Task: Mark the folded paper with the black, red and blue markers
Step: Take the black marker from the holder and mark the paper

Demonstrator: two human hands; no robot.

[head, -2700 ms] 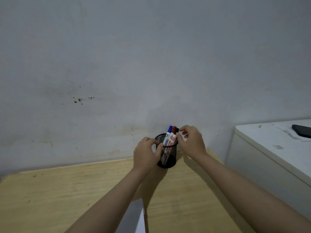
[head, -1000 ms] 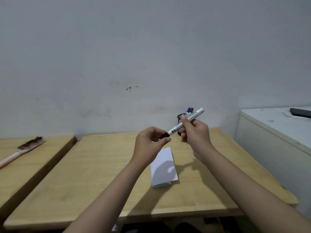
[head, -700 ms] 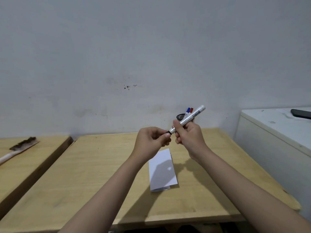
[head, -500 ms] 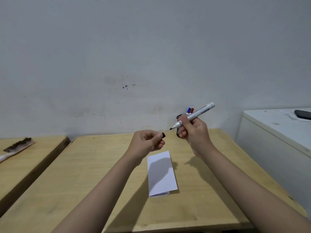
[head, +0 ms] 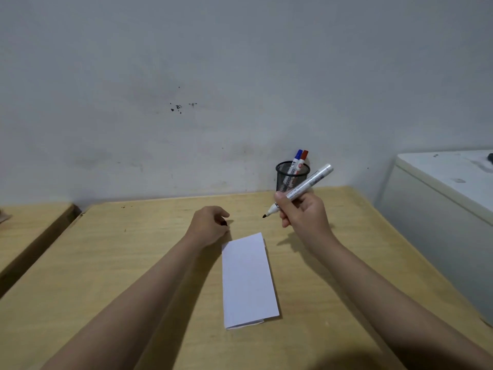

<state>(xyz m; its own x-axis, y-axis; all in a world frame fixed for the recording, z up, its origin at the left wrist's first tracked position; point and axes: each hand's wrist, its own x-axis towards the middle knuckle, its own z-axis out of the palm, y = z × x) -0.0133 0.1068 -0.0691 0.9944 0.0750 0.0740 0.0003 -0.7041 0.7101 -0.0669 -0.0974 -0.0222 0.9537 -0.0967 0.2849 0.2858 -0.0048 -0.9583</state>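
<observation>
A folded white paper [head: 248, 280] lies on the wooden table [head: 133, 263], long side running away from me. My right hand [head: 304, 213] holds the uncapped black marker [head: 306, 184] above the table, its black tip pointing down-left beyond the paper's far end. My left hand [head: 209, 225] rests low on the table just left of the paper's far corner, fingers closed around the black cap [head: 223, 223], of which only a bit shows. The blue marker [head: 296, 159] and red marker [head: 302, 157] stand in a black mesh cup [head: 288, 180] against the wall.
A second wooden table [head: 29, 231] sits to the left across a gap. A white cabinet [head: 440, 198] stands at the right, higher than the table. The grey wall runs close behind the cup.
The cap has come off the black marker into my left hand, which has dropped to the table. My right hand has moved right with the marker. The view has tilted down onto the paper.
</observation>
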